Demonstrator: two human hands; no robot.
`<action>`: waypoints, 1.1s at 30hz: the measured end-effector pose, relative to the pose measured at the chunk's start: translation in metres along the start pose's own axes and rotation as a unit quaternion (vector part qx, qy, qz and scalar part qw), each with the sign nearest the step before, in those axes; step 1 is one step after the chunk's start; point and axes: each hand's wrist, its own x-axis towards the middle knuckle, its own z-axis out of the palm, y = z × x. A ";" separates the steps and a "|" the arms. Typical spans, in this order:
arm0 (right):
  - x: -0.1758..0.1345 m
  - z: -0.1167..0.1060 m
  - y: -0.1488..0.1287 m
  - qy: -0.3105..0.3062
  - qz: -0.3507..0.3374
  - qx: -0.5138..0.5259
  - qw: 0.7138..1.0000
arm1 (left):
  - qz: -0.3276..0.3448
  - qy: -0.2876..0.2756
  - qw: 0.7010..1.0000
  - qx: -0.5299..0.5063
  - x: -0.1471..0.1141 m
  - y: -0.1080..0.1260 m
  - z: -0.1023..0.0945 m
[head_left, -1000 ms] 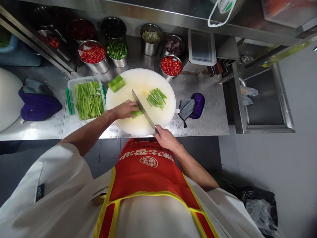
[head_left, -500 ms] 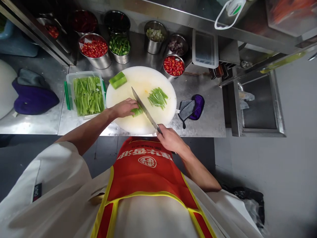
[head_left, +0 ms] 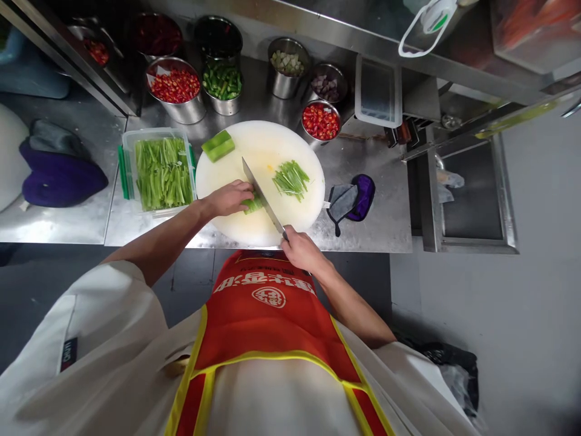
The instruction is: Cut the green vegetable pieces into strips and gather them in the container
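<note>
My left hand (head_left: 229, 198) presses down on a flat green vegetable piece (head_left: 254, 204), its fingers bent over it on the round white cutting board (head_left: 263, 134). A long kitchen knife (head_left: 264, 198) is gripped by its handle in my right hand (head_left: 299, 247). The blade slants across the board, close beside the right end of the vegetable piece, tip pointing away from me. Right of the blade lies a small pile of thin green strips (head_left: 291, 180). Larger green vegetable pieces (head_left: 218, 146) rest at the board's far left edge. My left fingertips are partly hidden.
A clear container (head_left: 129, 145) of cut green strips stands left of the board. Behind are metal pots of chopped red chillies (head_left: 175, 86), green chillies (head_left: 222, 81) and more red chillies (head_left: 321, 121). A grey and purple cloth item (head_left: 344, 201) lies right. A shelf (head_left: 318, 36) overhangs the back.
My right hand and the knife handle have shifted slightly left, toward the vegetable piece. My left hand stays pressed on it. The whole view has moved a little.
</note>
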 end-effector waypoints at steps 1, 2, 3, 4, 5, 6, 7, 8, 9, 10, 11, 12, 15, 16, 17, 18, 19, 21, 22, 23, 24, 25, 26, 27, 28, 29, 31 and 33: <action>0.001 0.001 -0.001 -0.004 0.005 -0.002 1.000 | -0.003 0.002 1.000 0.001 0.000 0.000 0.001; 0.002 0.001 -0.001 -0.004 0.005 -0.002 1.000 | -0.005 0.005 1.000 0.001 0.000 0.000 0.001; 0.002 0.002 -0.001 -0.001 0.002 -0.003 1.000 | -0.007 0.008 1.000 0.000 0.000 0.000 0.002; 0.001 0.001 -0.002 0.005 -0.004 -0.001 1.000 | -0.008 0.011 1.000 -0.002 -0.001 0.000 0.003; 0.001 0.001 -0.002 0.010 -0.010 0.001 1.000 | -0.007 0.014 1.000 -0.004 -0.001 -0.001 0.004; 0.000 0.001 -0.002 0.012 -0.013 0.003 1.000 | -0.005 0.017 1.000 -0.006 -0.001 -0.001 0.004; 0.000 0.001 -0.003 0.010 -0.012 0.004 1.000 | -0.003 0.019 1.000 -0.008 -0.001 -0.001 0.005; 0.000 0.001 -0.003 0.005 -0.008 0.004 1.000 | 0.000 0.020 1.000 -0.008 -0.001 -0.002 0.005; 0.001 0.002 -0.003 -0.001 -0.002 0.002 1.000 | 0.002 0.022 1.000 -0.007 -0.001 -0.002 0.005; 0.002 0.002 -0.004 -0.007 0.004 0.000 1.000 | 0.003 0.022 1.000 -0.006 -0.001 -0.002 0.006; 0.002 0.001 -0.004 -0.010 0.008 -0.003 1.000 | 0.003 0.023 1.000 -0.006 -0.001 -0.002 0.006; 0.003 0.001 -0.005 -0.010 0.007 -0.004 1.000 | 0.003 0.025 1.000 -0.006 -0.001 -0.002 0.006; 0.002 -0.001 -0.005 0.006 -0.010 0.001 1.000 | 0.000 0.031 0.999 -0.010 -0.002 -0.001 0.008; 0.002 0.000 -0.005 0.007 -0.011 0.003 1.000 | -0.001 0.033 0.999 -0.011 -0.003 -0.001 0.008; 0.002 0.000 -0.005 0.006 -0.008 0.004 1.000 | -0.003 0.034 0.999 -0.011 -0.003 -0.001 0.009; 0.003 0.001 -0.006 0.002 -0.003 0.003 1.000 | -0.004 0.036 0.999 -0.011 -0.004 -0.001 0.010; 0.004 0.002 -0.006 -0.002 0.003 0.002 1.000 | -0.005 0.039 0.999 -0.012 -0.004 -0.001 0.011; 0.005 0.002 -0.006 -0.002 0.006 0.000 1.000 | -0.005 0.048 0.999 -0.016 -0.005 0.000 0.012; 0.005 0.002 -0.006 0.004 0.002 0.000 1.000 | -0.004 0.051 0.998 -0.019 -0.006 0.000 0.013; 0.005 0.002 -0.006 0.010 -0.006 0.002 1.000 | -0.003 0.054 0.998 -0.021 -0.006 0.000 0.013; 0.005 0.002 -0.006 0.014 -0.012 0.005 1.000 | -0.002 0.056 0.998 -0.023 -0.006 0.001 0.013; 0.005 0.002 -0.007 0.015 -0.014 0.007 1.000 | -0.002 0.056 0.998 -0.024 -0.006 0.001 0.013; 0.005 0.002 -0.007 0.012 -0.012 0.007 1.000 | -0.002 0.057 0.998 -0.025 -0.006 0.001 0.014; 0.006 0.002 -0.008 0.007 -0.006 0.006 1.000 | -0.003 0.058 0.998 -0.026 -0.006 0.001 0.014; 0.007 0.003 -0.008 0.002 0.000 0.004 1.000 | -0.004 0.059 0.998 -0.027 -0.006 0.001 0.014; 0.007 0.003 -0.009 -0.001 0.006 0.003 1.000 | -0.005 0.060 0.998 -0.027 -0.007 0.001 0.015; 0.007 0.001 -0.011 0.002 0.005 0.004 1.000 | -0.009 0.061 0.998 -0.027 -0.007 0.001 0.015; 0.004 0.000 -0.012 0.010 -0.003 0.009 1.000 | -0.009 0.061 0.998 -0.028 -0.007 0.002 0.016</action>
